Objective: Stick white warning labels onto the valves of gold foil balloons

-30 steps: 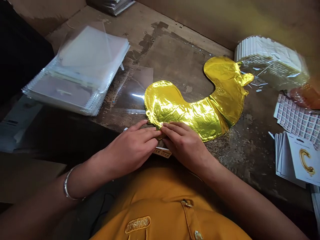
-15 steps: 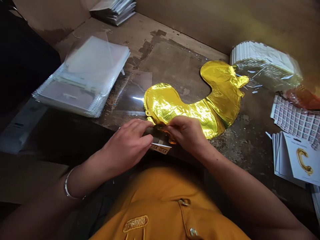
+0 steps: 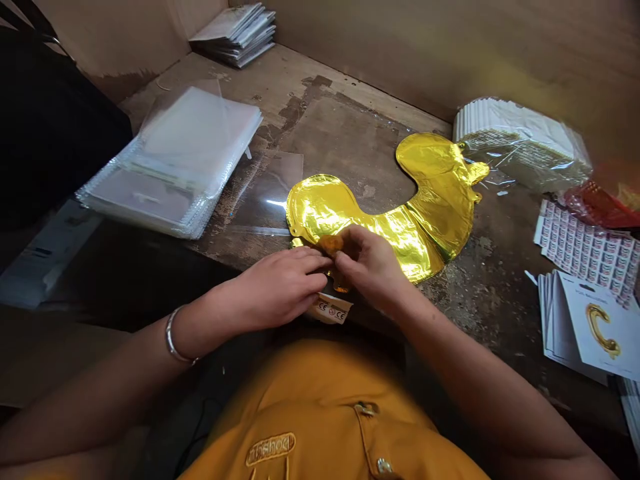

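A flat gold foil balloon (image 3: 380, 227), shaped like a C, lies on the worn wooden table. At its near left end my right hand (image 3: 373, 267) is closed in a pinch on a small amber-gold bit of foil (image 3: 330, 244), which looks like the balloon's edge or tail. My left hand (image 3: 283, 283) presses its bunched fingers against the same spot, its fingertips meeting the right ones; what lies under them is mostly hidden. Just below the hands, a small label strip (image 3: 331, 309) with CE marks sticks out at the table edge.
Clear plastic sleeves (image 3: 175, 160) are stacked to the left, beside one loose sleeve (image 3: 270, 190). Folded cards (image 3: 235, 33) stand at the back. On the right are a wrapped white bundle (image 3: 523, 137), a sticker sheet (image 3: 587, 243) and balloon header cards (image 3: 600, 320).
My right hand has curled from lying flat into a pinch, raising an amber-gold bit of foil. My left hand has shifted slightly right. The camera view has tilted up a little.
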The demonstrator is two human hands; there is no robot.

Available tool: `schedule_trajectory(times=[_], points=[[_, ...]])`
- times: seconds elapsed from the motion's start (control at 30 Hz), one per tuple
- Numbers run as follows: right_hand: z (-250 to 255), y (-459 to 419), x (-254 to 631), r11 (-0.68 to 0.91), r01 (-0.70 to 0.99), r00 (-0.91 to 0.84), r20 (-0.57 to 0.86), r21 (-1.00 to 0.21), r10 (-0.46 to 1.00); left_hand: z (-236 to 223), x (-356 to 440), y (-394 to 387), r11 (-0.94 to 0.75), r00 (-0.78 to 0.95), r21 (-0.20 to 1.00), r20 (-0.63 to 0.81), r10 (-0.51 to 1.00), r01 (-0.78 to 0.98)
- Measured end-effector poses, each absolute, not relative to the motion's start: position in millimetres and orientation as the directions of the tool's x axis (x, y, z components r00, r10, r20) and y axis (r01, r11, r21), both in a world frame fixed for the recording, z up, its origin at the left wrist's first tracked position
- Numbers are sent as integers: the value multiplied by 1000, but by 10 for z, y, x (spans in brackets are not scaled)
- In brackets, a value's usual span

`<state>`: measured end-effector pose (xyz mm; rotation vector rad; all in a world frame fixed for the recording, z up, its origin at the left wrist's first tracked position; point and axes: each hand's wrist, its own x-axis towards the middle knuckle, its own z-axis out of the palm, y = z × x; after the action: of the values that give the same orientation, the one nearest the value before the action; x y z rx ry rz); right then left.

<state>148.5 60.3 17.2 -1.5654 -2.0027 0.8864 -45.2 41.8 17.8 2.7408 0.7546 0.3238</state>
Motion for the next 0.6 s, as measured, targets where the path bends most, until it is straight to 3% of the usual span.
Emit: schedule_trajectory(times=[0.1,0.2,0.3,0.43,0.5,0.6], points=[[191,448,1462,326,816,-281,166,-478,945,160,-426,452,-814,841,349,115,529,465],[233,360,1466,390,860,-371,123,-330,921,155,-430,452,-813,845,355,104,525,462],[317,372,1509,292,895,-290,58,-337,955,147,-442,446,-811,845,371,113,523,452],[419,439,1547,153,872,-164,17,-465,986,141,-441,442,-814,841,386,150,520,434],[404,456,1519,196,889,-182,75,-413,981,149,-430,440,-806,836,388,142,531,446],[326,455,1460,288,932,-270,110,-220,957,168,-412,434,-789,829,385,98,551,479]])
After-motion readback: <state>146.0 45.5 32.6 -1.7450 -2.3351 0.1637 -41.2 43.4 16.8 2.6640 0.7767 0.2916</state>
